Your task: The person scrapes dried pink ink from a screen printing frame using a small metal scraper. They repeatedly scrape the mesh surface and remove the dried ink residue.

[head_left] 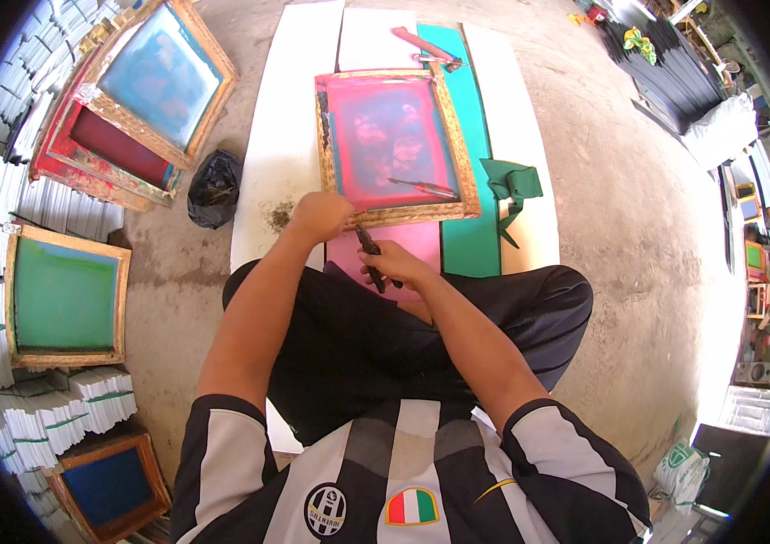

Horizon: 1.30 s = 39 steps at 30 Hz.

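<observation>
Wooden screen-printing frame (394,145) with pink mesh lies on white and green boards on the floor, before the seated person. Left hand (319,216) is clamped on its near edge; right hand (391,264) grips a dark tool (368,247) against that edge.

— What's the ground like here?
— Bare, dusty concrete floor (639,208), lit by bright daylight.
— And along the left side?
— Stacks of white paper (58,412) line it, with wooden frames (66,297) lying on top.
— Anything on the right?
— A heap of dark sheets (666,63) and a white sack (722,127).
</observation>
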Each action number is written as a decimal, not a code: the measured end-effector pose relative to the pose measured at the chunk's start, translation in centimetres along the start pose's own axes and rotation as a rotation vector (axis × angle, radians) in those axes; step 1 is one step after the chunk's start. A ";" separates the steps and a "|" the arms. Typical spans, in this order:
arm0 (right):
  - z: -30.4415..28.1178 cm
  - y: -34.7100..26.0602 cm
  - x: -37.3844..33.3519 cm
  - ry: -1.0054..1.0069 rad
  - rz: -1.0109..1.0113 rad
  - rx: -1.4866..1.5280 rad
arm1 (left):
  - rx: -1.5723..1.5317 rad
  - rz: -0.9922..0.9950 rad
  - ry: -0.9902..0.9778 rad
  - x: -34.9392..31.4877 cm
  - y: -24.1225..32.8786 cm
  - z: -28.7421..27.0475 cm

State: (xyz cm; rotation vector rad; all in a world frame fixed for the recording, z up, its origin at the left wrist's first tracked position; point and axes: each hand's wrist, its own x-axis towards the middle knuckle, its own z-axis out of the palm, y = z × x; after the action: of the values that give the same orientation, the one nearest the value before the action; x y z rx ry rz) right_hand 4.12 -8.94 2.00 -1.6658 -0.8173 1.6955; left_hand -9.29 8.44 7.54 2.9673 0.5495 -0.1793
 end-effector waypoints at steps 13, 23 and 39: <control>-8.1 2.1 -0.7 0.074 0.217 0.523 | -0.055 -0.848 -0.349 -1.9 -5.9 -0.7; -9.2 2.4 -0.1 0.080 0.273 0.594 | -0.309 -0.686 -0.498 1.4 -3.5 1.8; -10.6 1.0 -3.6 0.035 0.267 0.458 | -0.176 -0.481 -0.153 3.4 0.9 0.0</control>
State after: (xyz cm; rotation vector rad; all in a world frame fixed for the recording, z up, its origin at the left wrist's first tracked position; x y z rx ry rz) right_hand 14.79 -12.33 3.26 -1.5203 -0.1666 1.8515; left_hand -5.81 8.74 7.17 2.5751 1.1792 -0.3743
